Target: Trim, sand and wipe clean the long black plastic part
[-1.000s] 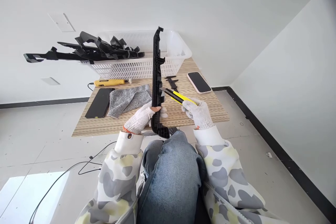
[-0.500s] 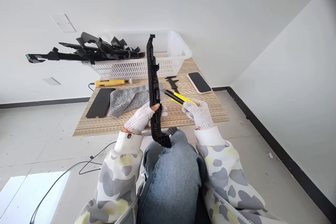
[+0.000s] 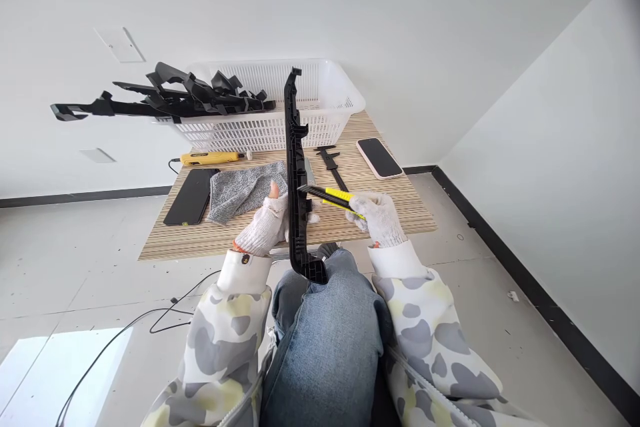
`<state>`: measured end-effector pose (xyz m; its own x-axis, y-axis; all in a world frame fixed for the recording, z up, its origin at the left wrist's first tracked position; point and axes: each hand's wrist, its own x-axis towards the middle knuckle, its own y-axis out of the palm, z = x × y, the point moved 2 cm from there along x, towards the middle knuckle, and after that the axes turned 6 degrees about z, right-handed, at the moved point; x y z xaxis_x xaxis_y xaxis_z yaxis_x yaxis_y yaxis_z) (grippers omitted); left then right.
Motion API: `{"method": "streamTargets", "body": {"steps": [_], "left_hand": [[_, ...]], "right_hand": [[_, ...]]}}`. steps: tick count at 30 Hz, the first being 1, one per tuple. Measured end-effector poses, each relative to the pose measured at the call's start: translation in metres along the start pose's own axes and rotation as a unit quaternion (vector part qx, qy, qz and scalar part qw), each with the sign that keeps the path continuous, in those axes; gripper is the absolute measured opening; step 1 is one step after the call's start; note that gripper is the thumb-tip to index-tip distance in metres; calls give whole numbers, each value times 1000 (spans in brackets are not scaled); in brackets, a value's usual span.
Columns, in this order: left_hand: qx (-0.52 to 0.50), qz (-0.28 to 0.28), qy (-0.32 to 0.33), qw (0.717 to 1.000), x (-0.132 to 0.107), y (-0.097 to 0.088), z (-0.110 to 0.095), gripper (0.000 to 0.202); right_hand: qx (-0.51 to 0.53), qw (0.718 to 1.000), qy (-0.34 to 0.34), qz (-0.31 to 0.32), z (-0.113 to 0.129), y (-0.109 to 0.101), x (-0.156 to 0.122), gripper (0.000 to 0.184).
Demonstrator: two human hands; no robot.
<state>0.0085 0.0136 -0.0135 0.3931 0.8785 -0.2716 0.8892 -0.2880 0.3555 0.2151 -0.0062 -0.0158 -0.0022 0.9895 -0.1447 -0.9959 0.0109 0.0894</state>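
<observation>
Here, holding a black part (image 3: pixel 295 170) across the desk's (image 3: pixel 405 210) near edge, long axis near-to-far, in the closer left hand (image 3: pixel 267 223), fingers curled behind, thumb lifted; gripping a yellow knife (image 3: pixel 334 197) in the right hand (image 3: pixel 379 217), blade (image 3: pixel 309 189) pointed leftward over the part's middle.

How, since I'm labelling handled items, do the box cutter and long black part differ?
The box cutter is partly yellow; the long black part looks all black. The cutter is far shorter than the part. The right hand grips the cutter; the part rests against the left hand. Both are narrow and elongated.
</observation>
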Motion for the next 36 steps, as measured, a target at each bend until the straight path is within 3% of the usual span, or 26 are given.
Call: {"method": "streamTargets", "body": {"steps": [3,6,10,13,15,17,21,28,36], "left_hand": [[-22,-23,23,999,2,1,0,66],[-21,-17,29,999,1,4,-2,48],[-9,-10,60,998,1,3,-2,38],[-28,19,67,997,3,-2,3,44],[-24,43,77,996,3,-6,5,56],[28,70,93,993,1,-8,4,63],[179,114,86,974,-8,-8,-4,70],[228,111,86,964,-9,-10,-5,57],[179,111,73,975,-9,-10,-2,65]], "right_hand": [[-34,998,38,27,1,3,0,42],[-45,997,50,44,3,1,0,43],[-78,993,60,63,1,-4,0,40],[-66,998,25,-3,-1,-10,0,42],[-58,998,16,4,-3,-12,1,43],[-64,997,26,27,-4,-12,2,43],[-33,999,7,-34,-4,-14,3,46],[-33,999,3,-31,-5,-9,6,43],[-30,999,1,-33,-6,-11,6,44]]}}
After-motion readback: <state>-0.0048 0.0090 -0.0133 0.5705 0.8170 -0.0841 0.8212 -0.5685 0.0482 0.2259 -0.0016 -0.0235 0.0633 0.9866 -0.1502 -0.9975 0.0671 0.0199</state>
